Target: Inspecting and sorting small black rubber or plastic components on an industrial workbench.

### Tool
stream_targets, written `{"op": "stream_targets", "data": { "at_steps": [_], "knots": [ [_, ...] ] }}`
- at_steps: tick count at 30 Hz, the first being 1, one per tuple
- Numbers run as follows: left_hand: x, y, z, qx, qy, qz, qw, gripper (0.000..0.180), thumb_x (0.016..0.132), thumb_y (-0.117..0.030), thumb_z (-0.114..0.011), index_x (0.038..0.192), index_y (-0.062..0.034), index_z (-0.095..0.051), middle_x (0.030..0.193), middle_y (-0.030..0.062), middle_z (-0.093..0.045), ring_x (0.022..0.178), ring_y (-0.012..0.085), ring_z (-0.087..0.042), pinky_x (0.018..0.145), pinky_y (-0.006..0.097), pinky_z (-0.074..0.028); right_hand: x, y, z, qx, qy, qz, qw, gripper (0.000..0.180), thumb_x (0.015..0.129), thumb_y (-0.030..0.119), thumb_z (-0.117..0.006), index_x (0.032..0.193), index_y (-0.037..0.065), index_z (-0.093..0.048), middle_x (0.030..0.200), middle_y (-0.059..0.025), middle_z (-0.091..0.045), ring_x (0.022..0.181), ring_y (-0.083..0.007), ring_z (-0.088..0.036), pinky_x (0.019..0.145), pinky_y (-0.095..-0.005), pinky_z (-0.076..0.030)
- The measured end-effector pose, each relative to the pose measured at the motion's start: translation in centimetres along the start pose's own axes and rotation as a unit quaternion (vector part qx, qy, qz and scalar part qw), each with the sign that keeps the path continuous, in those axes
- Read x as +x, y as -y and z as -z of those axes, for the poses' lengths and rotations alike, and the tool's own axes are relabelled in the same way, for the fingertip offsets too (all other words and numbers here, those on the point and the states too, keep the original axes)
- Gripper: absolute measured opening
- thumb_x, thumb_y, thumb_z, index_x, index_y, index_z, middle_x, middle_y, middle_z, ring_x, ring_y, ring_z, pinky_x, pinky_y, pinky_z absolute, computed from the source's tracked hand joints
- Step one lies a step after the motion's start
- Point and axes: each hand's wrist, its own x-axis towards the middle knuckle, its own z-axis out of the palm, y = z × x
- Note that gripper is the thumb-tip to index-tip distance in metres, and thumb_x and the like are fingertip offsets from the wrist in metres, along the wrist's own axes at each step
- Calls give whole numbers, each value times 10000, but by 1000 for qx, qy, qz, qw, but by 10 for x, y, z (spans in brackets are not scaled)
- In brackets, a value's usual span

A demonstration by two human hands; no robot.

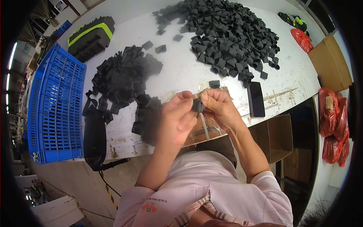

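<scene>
Pinching a small black foam piece (197, 105) between the fingertips of both hands, the left hand (174, 120) and right hand (218, 107) meet above the worktop (181, 72) edge, fingers clenched on it. The piece is dark, squarish and soft-looking. Two heaps of like pieces (227, 34) (123, 77), one blue crate (55, 108) and one phone (256, 99) lie nearby.

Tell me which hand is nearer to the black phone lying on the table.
Right. The right hand is just left of the black phone, with a small gap of table between them. The left hand is farther away, beyond the right hand, both pinching a small black piece.
</scene>
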Motion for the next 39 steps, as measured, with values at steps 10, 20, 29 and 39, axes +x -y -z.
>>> {"op": "stream_targets", "data": {
  "at_steps": [10,20,29,39],
  "knots": [
    [-4,8,10,120,5,-59,991,207,826,19,-487,1031,14,-460,768,60,-546,422,37,-371,381,177,-277,-5,-9,11,-44,14,16,999,257,874,286,-544,707,90,-531,618,72,-447,531,-15,-348,465,-168,-267],
    [5,3,-4,536,97,-348,763,187,778,-33,-588,952,36,-587,940,114,-588,827,168,-562,758,255,-431,-31,11,-11,-521,-112,316,785,403,709,274,-702,968,3,-554,853,-103,-536,637,-190,-556,546,-293,-462],
    [-1,9,-5,246,35,-243,938,114,807,9,-530,898,43,-588,903,148,-596,827,188,-558,795,295,-435,-26,13,-17,-425,-127,296,846,272,681,110,-719,876,-5,-568,777,-89,-536,603,-154,-558,504,-236,-460],
    [5,5,18,275,55,-290,915,96,803,10,-533,879,44,-580,898,123,-605,854,170,-557,811,278,-427,-32,21,-34,-442,-142,280,840,214,674,69,-713,825,-5,-581,754,-88,-547,586,-167,-557,481,-262,-461]
  ]
}}
